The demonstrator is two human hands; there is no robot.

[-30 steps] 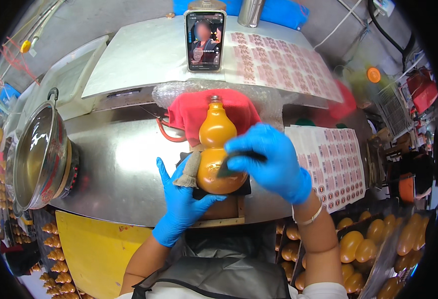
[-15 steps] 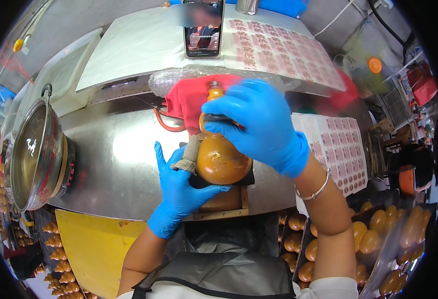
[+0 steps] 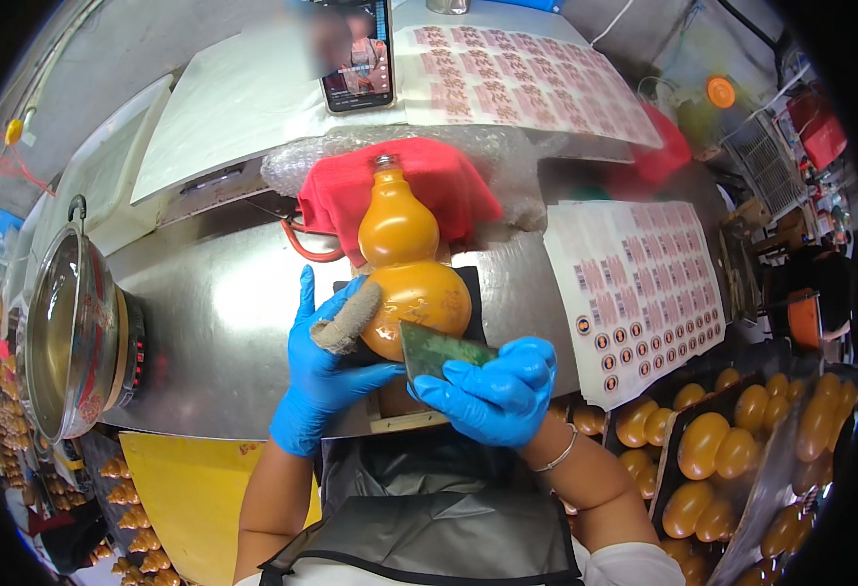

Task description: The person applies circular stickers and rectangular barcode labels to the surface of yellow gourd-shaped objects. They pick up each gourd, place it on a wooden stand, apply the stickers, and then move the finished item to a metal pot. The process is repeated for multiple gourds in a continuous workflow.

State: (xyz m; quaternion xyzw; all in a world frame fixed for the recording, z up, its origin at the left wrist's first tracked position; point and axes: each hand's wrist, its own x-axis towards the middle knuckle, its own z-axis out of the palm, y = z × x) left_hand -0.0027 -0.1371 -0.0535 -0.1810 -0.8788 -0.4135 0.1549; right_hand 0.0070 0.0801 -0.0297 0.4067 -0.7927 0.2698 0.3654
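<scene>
Head view, one: wide fisheye, head-worn; placed above and on the near side of the gourd-shaped bottle (image 3: pixel 404 259); facing down toward it, close range.

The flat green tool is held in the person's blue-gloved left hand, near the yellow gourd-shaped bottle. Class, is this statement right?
Not quite: the head view shows the flat green tool in the blue-gloved right hand, not the left hand. It is indeed near the yellow gourd-shaped bottle.
</scene>
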